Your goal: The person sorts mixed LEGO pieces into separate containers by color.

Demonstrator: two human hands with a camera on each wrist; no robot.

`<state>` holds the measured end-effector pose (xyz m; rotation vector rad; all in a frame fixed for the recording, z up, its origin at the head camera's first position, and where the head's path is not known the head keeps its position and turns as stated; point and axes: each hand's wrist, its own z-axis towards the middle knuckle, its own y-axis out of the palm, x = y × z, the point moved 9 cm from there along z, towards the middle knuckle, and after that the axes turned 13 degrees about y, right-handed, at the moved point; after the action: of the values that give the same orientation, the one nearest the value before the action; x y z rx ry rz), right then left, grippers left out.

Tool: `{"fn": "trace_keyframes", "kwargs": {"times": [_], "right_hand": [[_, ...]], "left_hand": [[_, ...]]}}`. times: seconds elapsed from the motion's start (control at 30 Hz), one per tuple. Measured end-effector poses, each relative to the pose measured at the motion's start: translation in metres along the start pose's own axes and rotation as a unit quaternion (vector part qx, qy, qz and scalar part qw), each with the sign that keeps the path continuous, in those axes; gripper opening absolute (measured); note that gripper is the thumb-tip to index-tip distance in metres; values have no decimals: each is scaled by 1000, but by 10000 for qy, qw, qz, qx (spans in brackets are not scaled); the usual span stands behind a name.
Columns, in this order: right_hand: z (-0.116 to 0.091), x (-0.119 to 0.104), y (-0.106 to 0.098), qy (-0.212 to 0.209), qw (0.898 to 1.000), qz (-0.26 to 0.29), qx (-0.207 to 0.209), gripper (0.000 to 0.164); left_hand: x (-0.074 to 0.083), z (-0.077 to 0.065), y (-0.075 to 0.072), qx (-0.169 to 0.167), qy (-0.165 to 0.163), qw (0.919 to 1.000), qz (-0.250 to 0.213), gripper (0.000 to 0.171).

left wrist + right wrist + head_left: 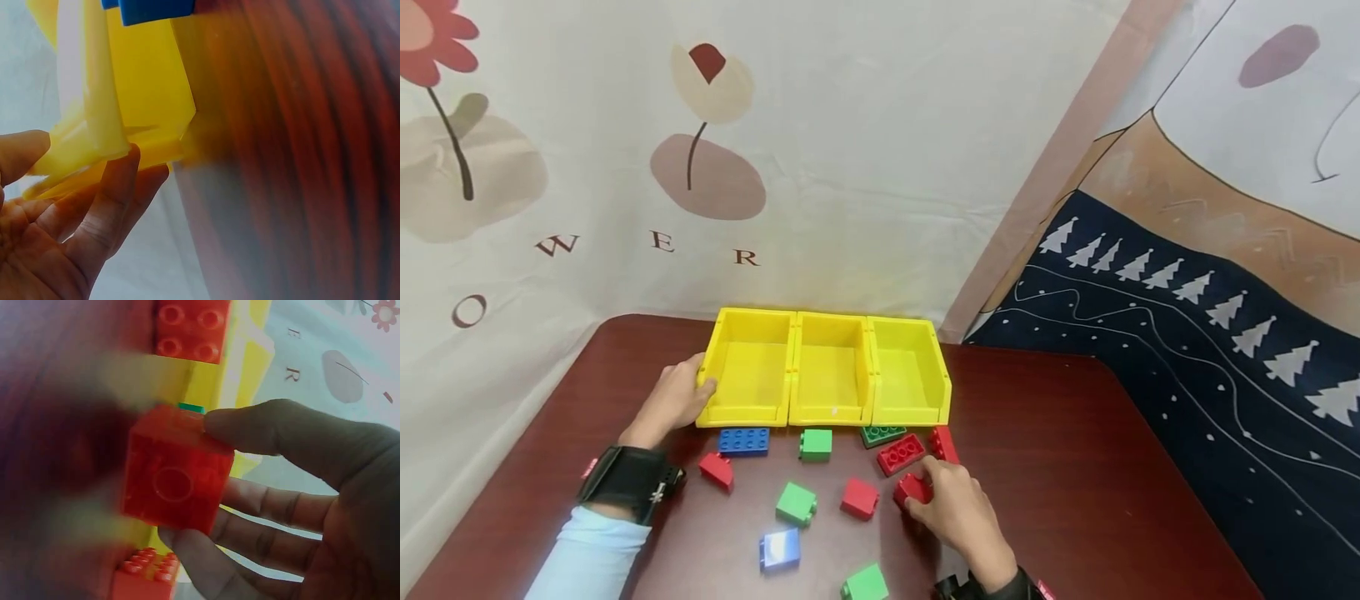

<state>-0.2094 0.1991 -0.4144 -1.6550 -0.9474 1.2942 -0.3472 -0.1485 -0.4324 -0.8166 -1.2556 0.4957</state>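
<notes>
My left hand (673,396) grips the left side wall of a yellow bin row (793,421) made of three joined compartments. In the left wrist view, the thumb lies on one side of the yellow wall (103,94) and the fingers (115,187) on the other. Between thumb and fingertips my right hand (958,504) pinches a red building block (912,492) at the right of the scattered blocks. The right wrist view shows this red block (178,481) with its hollow underside facing the camera. A red studded brick (901,454) lies just beyond it.
Nearby on the dark red table (1075,467) lie another red block (943,444), a dark green brick (883,435), a blue brick (744,442), a red sloped block (717,472), a blue block (779,550) and several green blocks (796,503). Printed cloth (865,167) hangs behind.
</notes>
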Motion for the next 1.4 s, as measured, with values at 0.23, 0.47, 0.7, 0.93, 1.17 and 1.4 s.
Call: {"fn": "trace_keyframes", "kwargs": {"times": [0.23, 0.47, 0.7, 0.93, 1.17, 1.4], "right_hand": [[5, -3, -30, -150, 9970, 279, 703, 30], [36, -12, -62, -328, 9895, 526, 1307, 33], [84, -28, -76, -269, 9921, 465, 1134, 33], [129, -38, -65, 88, 9973, 212, 701, 32], [162, -51, -47, 245, 9992, -158, 257, 24], [181, -62, -26, 95, 9984, -509, 212, 17]], "left_hand": [[3, 4, -1, 72, 105, 9999, -25, 56], [5, 6, 1, 54, 141, 9999, -74, 55], [6, 8, 2, 60, 122, 9997, -190, 55], [6, 9, -1, 177, 235, 9994, -161, 53], [1, 4, 0, 124, 85, 9997, -166, 55], [-3, -2, 1, 168, 2, 9997, -180, 54]]}}
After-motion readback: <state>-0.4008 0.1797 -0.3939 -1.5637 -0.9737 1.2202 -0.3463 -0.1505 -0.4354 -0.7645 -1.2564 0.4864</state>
